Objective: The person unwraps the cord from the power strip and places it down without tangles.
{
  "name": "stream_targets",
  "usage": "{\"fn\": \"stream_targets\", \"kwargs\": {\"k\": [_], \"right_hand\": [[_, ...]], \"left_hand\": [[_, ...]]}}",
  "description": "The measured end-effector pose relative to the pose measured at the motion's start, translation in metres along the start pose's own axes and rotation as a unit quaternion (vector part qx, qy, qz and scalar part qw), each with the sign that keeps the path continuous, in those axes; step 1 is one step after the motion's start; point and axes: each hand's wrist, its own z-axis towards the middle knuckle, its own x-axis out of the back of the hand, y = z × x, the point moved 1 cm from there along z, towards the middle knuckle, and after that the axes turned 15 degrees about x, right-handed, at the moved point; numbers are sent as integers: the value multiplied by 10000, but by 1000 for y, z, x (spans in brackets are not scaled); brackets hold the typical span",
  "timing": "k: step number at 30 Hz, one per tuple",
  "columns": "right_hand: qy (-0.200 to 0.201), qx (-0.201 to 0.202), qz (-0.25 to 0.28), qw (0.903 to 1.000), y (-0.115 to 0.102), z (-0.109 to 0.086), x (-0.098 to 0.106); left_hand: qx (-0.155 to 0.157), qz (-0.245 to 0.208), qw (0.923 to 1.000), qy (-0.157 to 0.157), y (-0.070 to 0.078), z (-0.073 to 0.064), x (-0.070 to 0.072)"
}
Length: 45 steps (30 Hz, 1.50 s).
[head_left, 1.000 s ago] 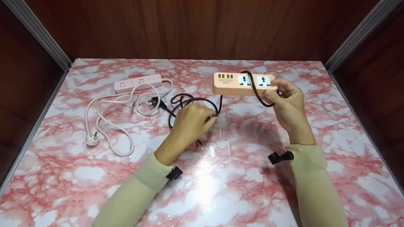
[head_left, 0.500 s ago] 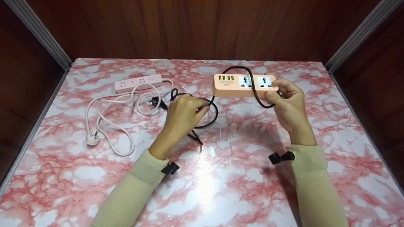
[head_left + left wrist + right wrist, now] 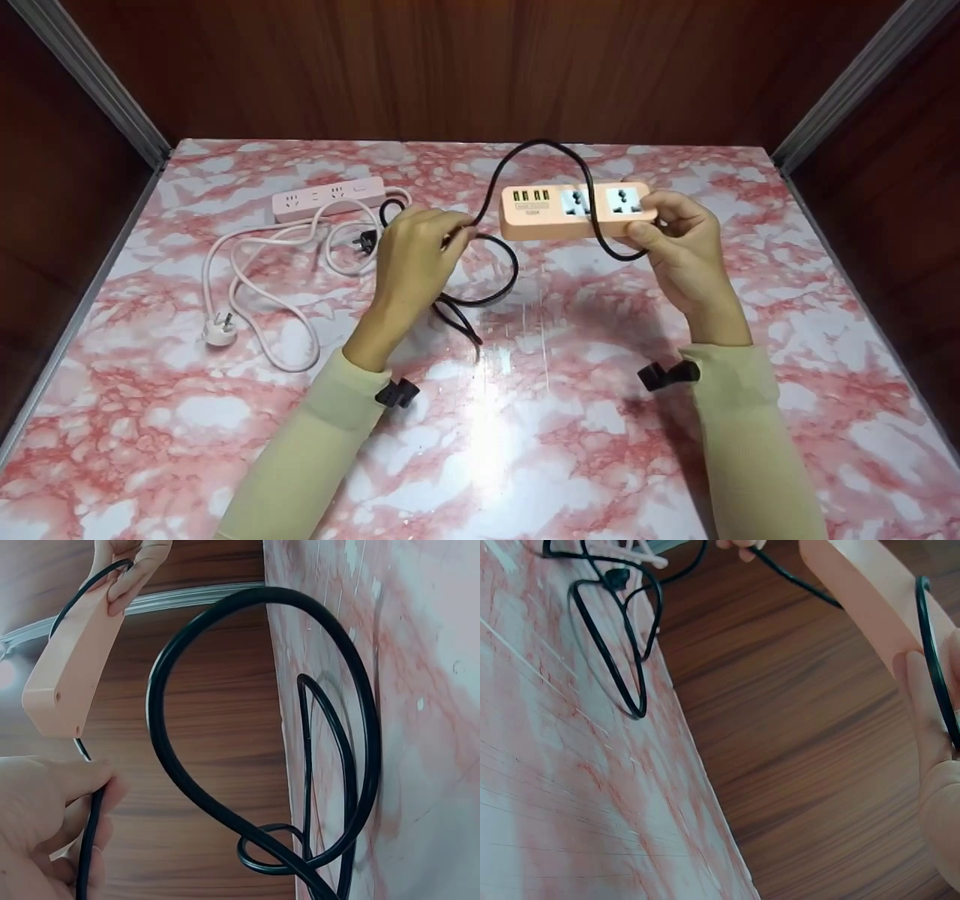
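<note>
An orange power strip point(image 3: 547, 217) with white sockets and several USB ports is held up over the table by my right hand point(image 3: 686, 247), which grips its right end between thumb and fingers. The strip's black power cord point(image 3: 541, 142) leaves that end, crosses the front of the sockets and arches over to the left. My left hand point(image 3: 420, 262) pinches the cord between thumb and fingers, left of the strip. Below this hand the rest of the cord hangs in loops point(image 3: 367, 727). The cord's black plug point(image 3: 366, 241) shows just left of my left hand.
A pink power strip point(image 3: 330, 199) lies at the back left, its pale cord point(image 3: 292, 367) looped loosely in front. That cord ends in a white plug point(image 3: 219, 330). Brown wood-grain panels point(image 3: 480, 67) stand around the marbled table point(image 3: 600, 450).
My left hand has moved left and slightly up, drawing the black cord into a taller arch above the orange strip. The right hand stays nearly in place, with the strip slightly lower.
</note>
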Motion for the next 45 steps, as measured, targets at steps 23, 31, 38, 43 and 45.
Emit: {"fn": "stream_targets", "kwargs": {"k": [23,31,38,43,45], "right_hand": [[63,-96,-518,9986,7,3,4],[392,-104,-1001,9942,10,5,10],[699,-59,-1334,9886,11,7,20],[823,-88,-1299,9881,12,8,26],[832,-95,-1318,9877,13,8,28]], "left_hand": [[-535,-687,9921,906,1,5,14],[-1116,-820,9861,916,1,7,20],[-1384,-634,9858,712,1,8,25],[-1656,-449,9844,378,1,8,29],[-1804,-376,9828,148,1,7,31]]}}
